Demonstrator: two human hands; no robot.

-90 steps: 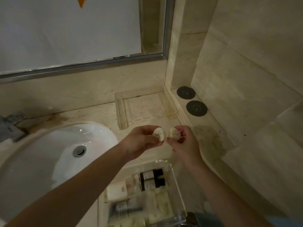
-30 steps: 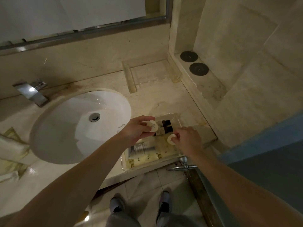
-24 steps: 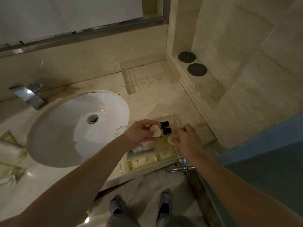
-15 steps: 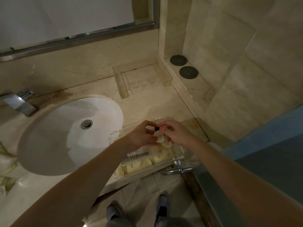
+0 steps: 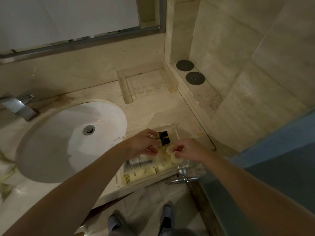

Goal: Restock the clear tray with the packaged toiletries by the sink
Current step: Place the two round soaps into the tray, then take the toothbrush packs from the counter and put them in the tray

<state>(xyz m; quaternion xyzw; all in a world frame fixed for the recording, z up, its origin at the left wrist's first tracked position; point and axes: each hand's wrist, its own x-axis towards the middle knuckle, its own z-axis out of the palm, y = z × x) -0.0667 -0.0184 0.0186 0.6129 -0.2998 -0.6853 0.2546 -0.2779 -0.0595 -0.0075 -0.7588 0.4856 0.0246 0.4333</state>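
Head view looks down on a clear tray (image 5: 173, 132) sitting at the front edge of the marble bench (image 5: 150, 109), just right of the white sink (image 5: 56, 138). Both hands are over the tray. The left hand (image 5: 142, 144) reaches in from the sink side with its fingers curled around the bodies of two small bottles with dark caps (image 5: 164, 138), which lie side by side in the far part of the tray. The right hand (image 5: 188, 149) comes in from the tray's right side, its thumb and fingertips pinching a small round pale packet (image 5: 170, 149); a second round packet (image 5: 176, 159) lies just below it, touching the same hand, though whether it is gripped or merely resting in the tray is unclear. In the near part of the tray lie flat packaged toiletries (image 5: 144, 169), pale yellow with dark print. Beyond the tray, two dark round discs (image 5: 190, 71) sit on a ledge by the wall. Left of the sink stands a chrome tap (image 5: 18, 106).
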